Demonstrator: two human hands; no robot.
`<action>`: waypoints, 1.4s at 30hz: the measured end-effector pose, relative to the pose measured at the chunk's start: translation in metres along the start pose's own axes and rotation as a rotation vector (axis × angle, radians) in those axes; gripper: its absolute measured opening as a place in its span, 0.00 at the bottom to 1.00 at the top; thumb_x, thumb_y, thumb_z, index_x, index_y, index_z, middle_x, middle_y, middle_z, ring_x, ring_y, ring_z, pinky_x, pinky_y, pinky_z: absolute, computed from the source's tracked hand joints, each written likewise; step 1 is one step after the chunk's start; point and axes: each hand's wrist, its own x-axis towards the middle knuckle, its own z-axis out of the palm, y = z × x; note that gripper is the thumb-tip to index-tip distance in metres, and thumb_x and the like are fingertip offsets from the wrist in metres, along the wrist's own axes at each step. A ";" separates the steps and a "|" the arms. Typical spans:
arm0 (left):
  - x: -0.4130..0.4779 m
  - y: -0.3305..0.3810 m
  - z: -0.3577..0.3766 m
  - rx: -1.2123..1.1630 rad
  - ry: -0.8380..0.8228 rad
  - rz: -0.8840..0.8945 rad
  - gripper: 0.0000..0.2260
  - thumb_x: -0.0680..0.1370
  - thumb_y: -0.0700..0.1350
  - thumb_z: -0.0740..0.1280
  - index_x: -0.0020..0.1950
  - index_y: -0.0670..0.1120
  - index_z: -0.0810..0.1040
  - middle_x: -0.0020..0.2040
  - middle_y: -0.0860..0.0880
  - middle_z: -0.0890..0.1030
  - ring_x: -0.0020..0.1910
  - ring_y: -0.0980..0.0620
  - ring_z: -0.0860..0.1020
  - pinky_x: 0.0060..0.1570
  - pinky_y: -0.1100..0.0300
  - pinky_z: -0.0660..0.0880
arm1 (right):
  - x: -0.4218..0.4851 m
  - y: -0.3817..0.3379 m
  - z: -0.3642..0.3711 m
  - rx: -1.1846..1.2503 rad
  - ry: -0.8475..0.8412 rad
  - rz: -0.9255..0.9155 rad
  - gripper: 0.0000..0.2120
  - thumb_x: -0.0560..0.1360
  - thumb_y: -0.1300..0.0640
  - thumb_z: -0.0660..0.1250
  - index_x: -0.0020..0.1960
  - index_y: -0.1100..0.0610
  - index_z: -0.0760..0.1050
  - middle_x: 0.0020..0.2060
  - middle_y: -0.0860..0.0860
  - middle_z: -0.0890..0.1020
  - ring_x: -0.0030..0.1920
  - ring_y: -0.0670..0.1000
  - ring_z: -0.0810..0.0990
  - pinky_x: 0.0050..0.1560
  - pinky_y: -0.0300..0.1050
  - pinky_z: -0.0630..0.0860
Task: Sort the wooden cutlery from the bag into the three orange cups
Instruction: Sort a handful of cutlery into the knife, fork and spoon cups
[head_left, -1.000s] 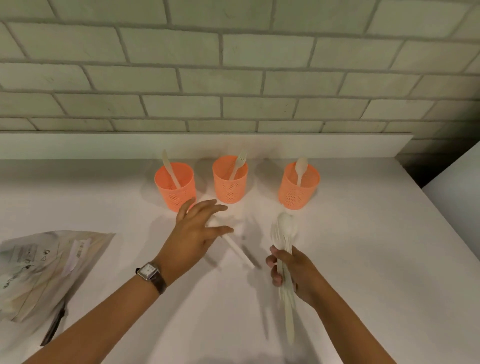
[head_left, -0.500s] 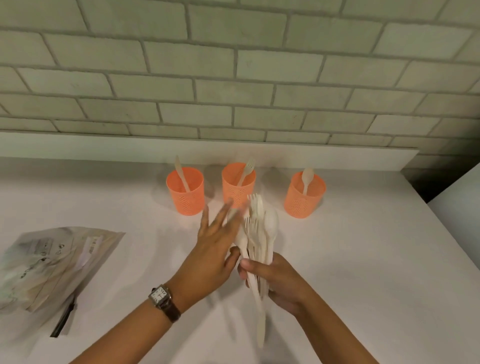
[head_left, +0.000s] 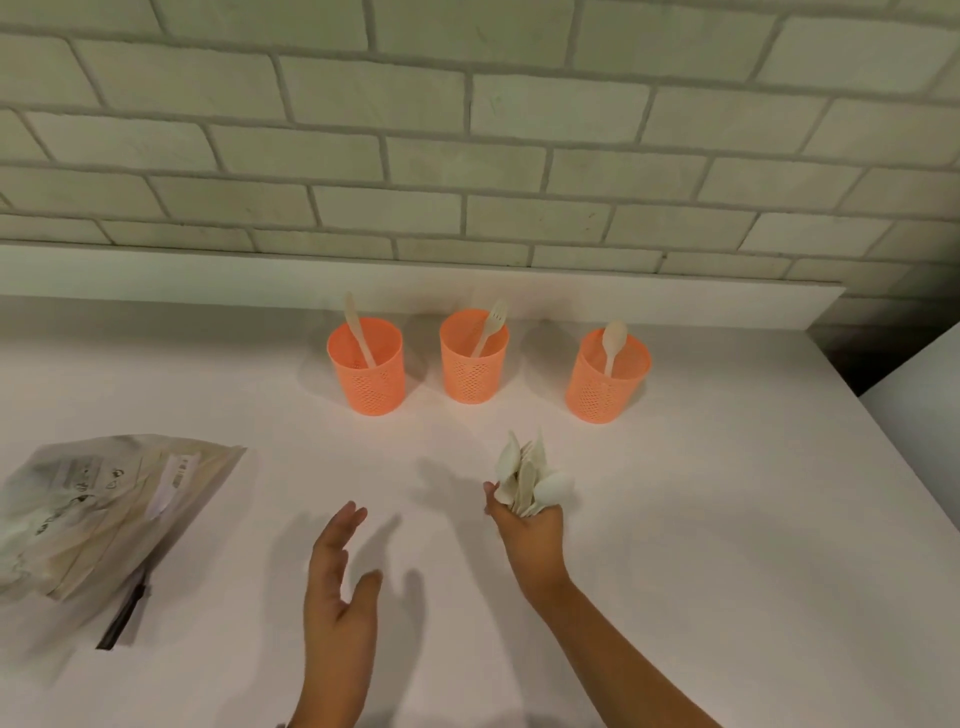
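Nearest, the left hand hovers above the white table with fingers straight and thumb spread, holding nothing; half a second ago its fingers lay against the cutlery, and it has since drawn back to the left, well apart from it; the right hand stands just beyond, its grip curled tight round the lower ends of the bundle of wooden cutlery, which fans upward above the fist, a spoon bowl tilted out to the right; this hand has shifted rightward since the earlier frame. To the far left the bag lies flat on the table where it lay before, a dark strip poking from under its near edge. Farther back the three orange cups stand in a row as before; the left cup holds a knife; the middle cup holds a fork; the right cup holds a spoon. Behind them rises a pale brick wall.
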 end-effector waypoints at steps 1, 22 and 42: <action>0.000 0.003 -0.003 0.000 0.007 0.011 0.28 0.68 0.38 0.58 0.59 0.68 0.70 0.62 0.64 0.74 0.66 0.62 0.69 0.68 0.57 0.62 | 0.001 -0.001 0.000 0.010 0.007 -0.014 0.09 0.71 0.66 0.71 0.37 0.54 0.78 0.26 0.40 0.80 0.31 0.38 0.78 0.39 0.36 0.74; 0.034 0.024 0.046 -0.600 -0.202 -0.769 0.16 0.81 0.48 0.55 0.60 0.42 0.77 0.52 0.45 0.82 0.49 0.47 0.80 0.53 0.52 0.74 | -0.023 -0.026 0.013 0.054 -0.236 0.156 0.05 0.72 0.61 0.70 0.37 0.57 0.78 0.30 0.51 0.82 0.34 0.50 0.82 0.41 0.46 0.79; 0.041 0.086 0.050 -0.363 -0.435 -0.342 0.18 0.80 0.52 0.54 0.60 0.49 0.79 0.56 0.50 0.83 0.38 0.56 0.80 0.45 0.57 0.75 | -0.041 -0.076 0.002 -0.054 -0.416 0.004 0.08 0.74 0.52 0.65 0.36 0.49 0.76 0.26 0.48 0.76 0.32 0.48 0.76 0.40 0.39 0.71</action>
